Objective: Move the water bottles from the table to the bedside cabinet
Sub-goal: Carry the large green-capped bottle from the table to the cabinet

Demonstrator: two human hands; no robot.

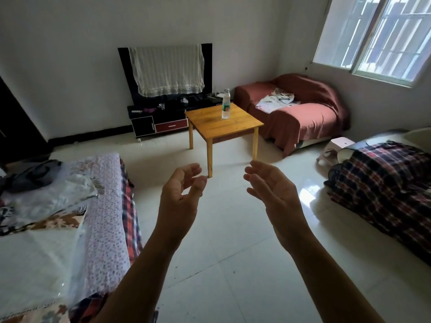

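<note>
The bottle [225, 104] stands upright on the tabletop [242, 127], well ahead and midway between the hands (neither is clearly nearer). The left hand [180, 194] and right hand [271, 190] are apart, loosely curled, empty.

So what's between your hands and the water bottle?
In the head view, just bare floor tiles, then the top of the wooden table, where the water bottle stands.
</note>
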